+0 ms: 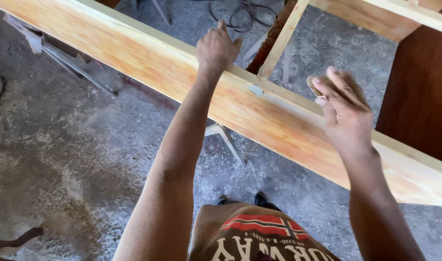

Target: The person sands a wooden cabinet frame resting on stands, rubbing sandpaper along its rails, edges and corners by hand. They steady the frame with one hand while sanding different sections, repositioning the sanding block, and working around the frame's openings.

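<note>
Shirt: your brown shirt (240, 239) with a red, white and dark striped print fills the bottom edge, nearest the lens; two dark shoe tips (259, 198) show just beyond it on the floor.
Left hand: your left hand (217, 47) rests on the top edge of the long wooden board (148, 67); fingers curled together over the far side, thumb out to the right; it grips the board's edge.
Right hand: your right hand (344, 108) is blurred; fingers pressed together around a small tan sanding pad (316, 87); it sits at the board's upper edge, right of the left hand and well apart from it.
Board: pale wood with orange grain, running from upper left down to lower right, standing on edge; a small grey patch (256, 90) lies between your two hands.
Frame: a thin pale cross rail (281, 41) meets the board just right of your left hand; another pale rail (399, 17) crosses the top right; a dark reddish-brown panel (419, 92) stands at the right.
Floor: grey dusty concrete floor (76, 154); a coil of dark cable (240, 14) lies at the top; metal legs (71, 65) stand under the board at left.
</note>
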